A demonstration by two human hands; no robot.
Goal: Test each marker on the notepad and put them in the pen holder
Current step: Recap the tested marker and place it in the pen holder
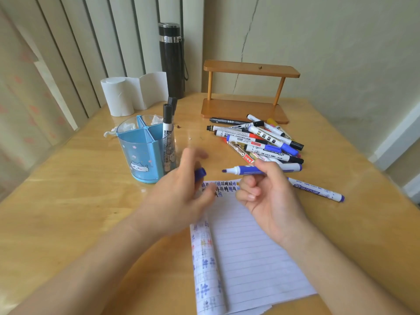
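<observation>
My right hand (270, 196) holds an uncapped blue marker (250, 170) level, its tip pointing left above the lined notepad (247, 253). In my left hand (179, 189), blurred, sits the marker's blue cap (200, 173), a short gap left of the tip. Rows of test marks cover the notepad's top edge and its folded left strip. To the left stands the blue pen holder (142, 151), with two black markers (167, 123) upright in its right compartment. A pile of several markers (259, 139) lies behind my right hand. One blue marker (317, 189) lies alone to the right.
A wooden two-tier shelf (247, 96) stands behind the pile. A black flask (171, 60) and a roll of white tissue (129, 94) sit at the back left by the vertical blinds. A crumpled tissue (110, 133) lies beside the holder. Wooden table (68, 201) throughout.
</observation>
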